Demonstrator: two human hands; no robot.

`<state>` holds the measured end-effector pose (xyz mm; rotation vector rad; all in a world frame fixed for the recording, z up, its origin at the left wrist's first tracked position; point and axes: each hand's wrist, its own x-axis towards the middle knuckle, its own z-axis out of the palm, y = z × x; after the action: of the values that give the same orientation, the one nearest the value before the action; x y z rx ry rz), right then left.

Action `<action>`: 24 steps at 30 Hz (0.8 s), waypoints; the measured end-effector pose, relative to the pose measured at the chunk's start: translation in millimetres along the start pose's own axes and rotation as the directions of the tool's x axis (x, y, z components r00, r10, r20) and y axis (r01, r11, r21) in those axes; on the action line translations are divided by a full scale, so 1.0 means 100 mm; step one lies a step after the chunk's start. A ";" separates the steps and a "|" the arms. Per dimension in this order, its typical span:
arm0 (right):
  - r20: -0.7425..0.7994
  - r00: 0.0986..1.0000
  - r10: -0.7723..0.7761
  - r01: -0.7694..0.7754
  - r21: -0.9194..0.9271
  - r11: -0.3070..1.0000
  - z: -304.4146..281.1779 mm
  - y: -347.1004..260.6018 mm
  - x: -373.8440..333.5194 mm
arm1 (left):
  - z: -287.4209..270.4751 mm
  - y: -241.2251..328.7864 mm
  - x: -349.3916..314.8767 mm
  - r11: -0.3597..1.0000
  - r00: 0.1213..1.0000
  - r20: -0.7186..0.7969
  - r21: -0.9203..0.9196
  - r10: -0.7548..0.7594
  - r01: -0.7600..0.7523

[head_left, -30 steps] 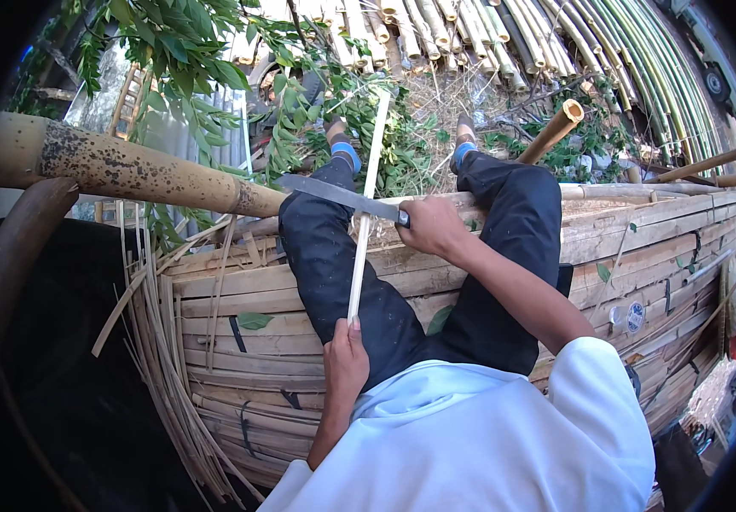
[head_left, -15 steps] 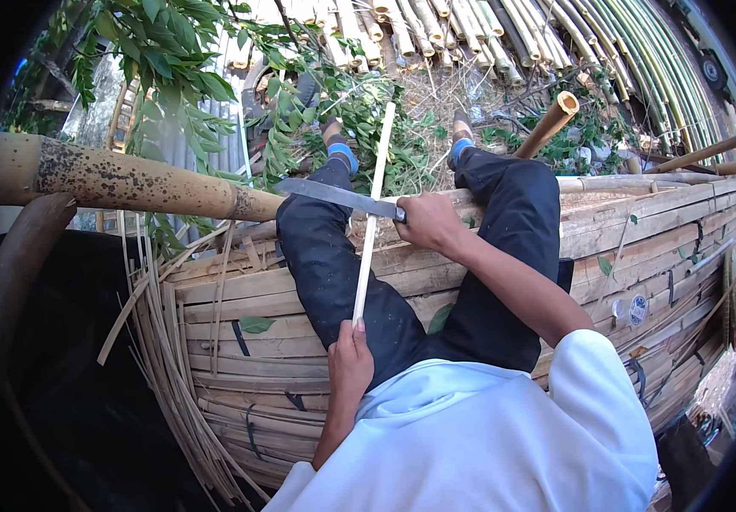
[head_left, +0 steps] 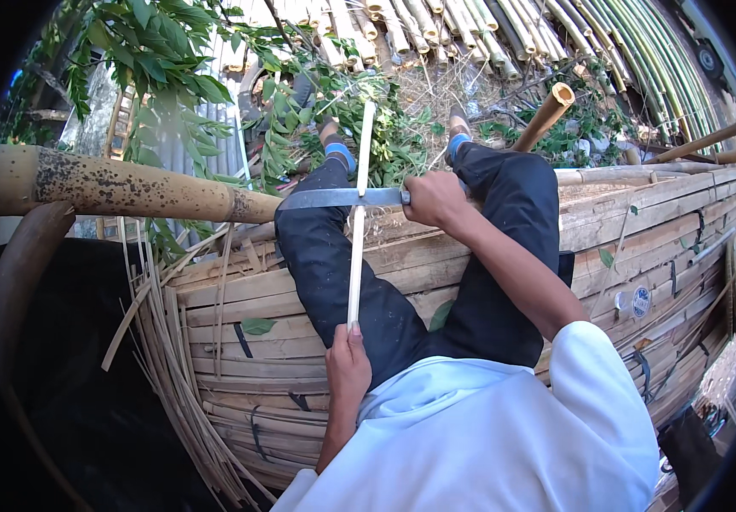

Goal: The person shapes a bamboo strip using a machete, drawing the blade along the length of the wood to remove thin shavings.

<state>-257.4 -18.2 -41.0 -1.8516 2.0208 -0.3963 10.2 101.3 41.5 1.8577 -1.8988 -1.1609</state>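
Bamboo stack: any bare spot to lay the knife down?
Free: the flat stack top right of the legs. Also the slats left of the left hand. Crowded: the lap, where knife crosses strip.

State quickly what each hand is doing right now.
Left hand: closed on the pale bamboo strip.
Right hand: closed on the knife handle.

The knife handle is fully enclosed by the right hand (head_left: 433,198), so its shape cannot be determined. The near end of the bamboo strip (head_left: 357,213) is concealed within the left hand (head_left: 347,365). The thick bamboo pole (head_left: 121,186) is cut off by the dark fisheye rim at the left.
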 end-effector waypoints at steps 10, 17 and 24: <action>-0.058 0.998 -0.011 0.020 0.152 0.988 0.04 -0.22 -0.13 | 0.01 -0.08 -0.07 1.000 1.000 0.015 -0.010 -0.025 0.025; 0.017 0.999 -0.050 0.051 -0.070 0.996 -0.19 0.13 0.15 | -0.08 0.13 -0.10 1.000 0.998 0.062 -0.018 0.026 -0.025; 0.097 0.975 -0.201 0.215 -0.166 0.962 -0.32 0.20 0.34 | -0.32 0.14 -0.17 1.000 0.995 0.100 -0.001 0.021 -0.021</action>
<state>-291.8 -51.0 -24.4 -2.1608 1.8670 -0.2004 23.9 103.8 78.1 1.8063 -1.9664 -1.2693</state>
